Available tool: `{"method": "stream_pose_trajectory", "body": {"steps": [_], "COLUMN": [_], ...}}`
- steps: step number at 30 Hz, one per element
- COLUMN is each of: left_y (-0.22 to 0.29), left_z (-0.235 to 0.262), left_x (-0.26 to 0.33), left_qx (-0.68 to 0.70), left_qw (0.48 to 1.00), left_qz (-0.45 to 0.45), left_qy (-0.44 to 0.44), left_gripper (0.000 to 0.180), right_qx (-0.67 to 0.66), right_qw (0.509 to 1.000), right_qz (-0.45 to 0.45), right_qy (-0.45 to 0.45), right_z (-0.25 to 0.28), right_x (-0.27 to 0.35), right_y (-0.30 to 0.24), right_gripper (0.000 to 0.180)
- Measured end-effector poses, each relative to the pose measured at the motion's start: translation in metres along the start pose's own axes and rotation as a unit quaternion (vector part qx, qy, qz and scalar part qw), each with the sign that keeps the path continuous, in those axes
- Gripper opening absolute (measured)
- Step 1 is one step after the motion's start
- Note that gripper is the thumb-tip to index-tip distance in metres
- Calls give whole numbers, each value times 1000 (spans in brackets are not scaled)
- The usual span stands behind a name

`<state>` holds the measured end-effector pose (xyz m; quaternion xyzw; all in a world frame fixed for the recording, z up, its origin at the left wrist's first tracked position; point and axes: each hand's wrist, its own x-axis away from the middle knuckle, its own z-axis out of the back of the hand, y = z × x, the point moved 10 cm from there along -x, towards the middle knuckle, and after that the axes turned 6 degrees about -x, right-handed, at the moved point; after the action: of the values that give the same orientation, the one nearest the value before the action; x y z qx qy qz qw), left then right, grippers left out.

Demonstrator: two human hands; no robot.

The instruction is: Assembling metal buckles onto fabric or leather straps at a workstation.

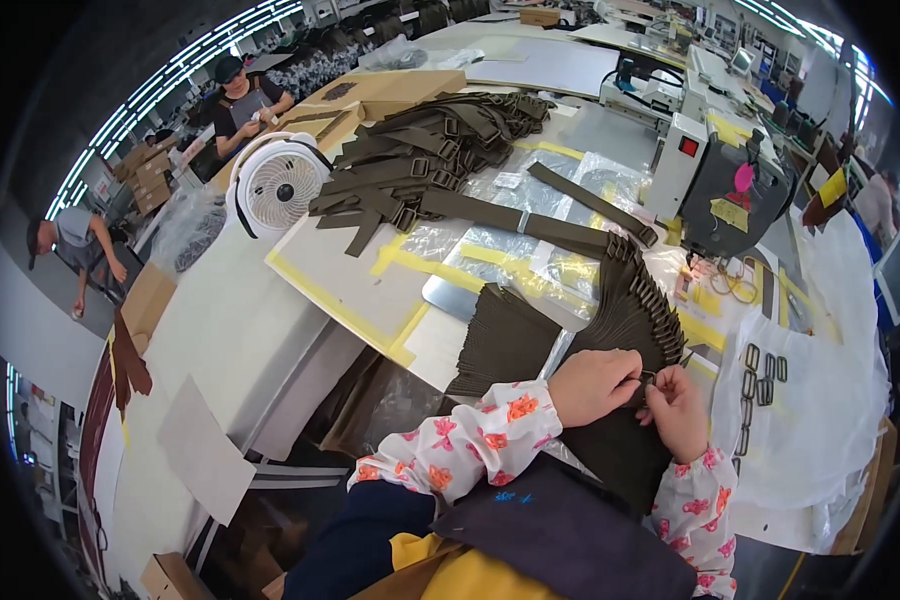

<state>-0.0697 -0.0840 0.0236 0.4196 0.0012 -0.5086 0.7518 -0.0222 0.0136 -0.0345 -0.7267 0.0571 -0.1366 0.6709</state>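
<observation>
Both my hands meet at the near end of a fanned stack of dark olive webbing straps (625, 310), whose metal buckles line its right edge. My left hand (595, 388) is closed, thumb and fingers pinching a strap end at a small dark buckle (649, 377). Close beside it, my right hand (678, 412) pinches the same strap from the right; the fingers partly hide it. Loose dark metal slide buckles (747, 385) lie in a row on white sheeting to the right. A single strap (590, 203) with a buckle lies beyond the stack.
A large heap of buckled straps (420, 150) lies at the back, near a white fan (280, 185). A machine with a dark housing (735, 190) stands at the right. Yellow tape (360, 312) edges the board. Two people (245, 105) are at the far left.
</observation>
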Motion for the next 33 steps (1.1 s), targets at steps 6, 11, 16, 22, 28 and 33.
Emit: {"method": "stream_pose_trajectory", "body": {"steps": [6,11,16,22,28,33], "left_y": [12,15,4,55,48,49], "left_z": [-5,-28,-26,-33,-71,-86], "left_x": [-4,-12,-27,-32,-15,-14], "left_qx": [25,210,67,-33,-63,-39], "left_qw": [999,970,993,991,976,960], "left_qz": [-20,49,52,-109,-68,-93], "left_qy": [10,-114,-82,-69,-196,-262], "left_gripper": [12,35,15,20,12,13], "right_qx": [47,-43,166,399,409,487], "right_qw": [998,998,966,826,882,840], "right_qz": [31,43,173,168,-10,5], "right_qy": [10,18,96,361,236,238], "right_z": [0,26,63,195,191,178], "right_x": [15,31,37,125,144,142], "right_y": [-16,-30,-73,-80,-11,-8], "right_gripper": [7,9,14,14,16,27]}}
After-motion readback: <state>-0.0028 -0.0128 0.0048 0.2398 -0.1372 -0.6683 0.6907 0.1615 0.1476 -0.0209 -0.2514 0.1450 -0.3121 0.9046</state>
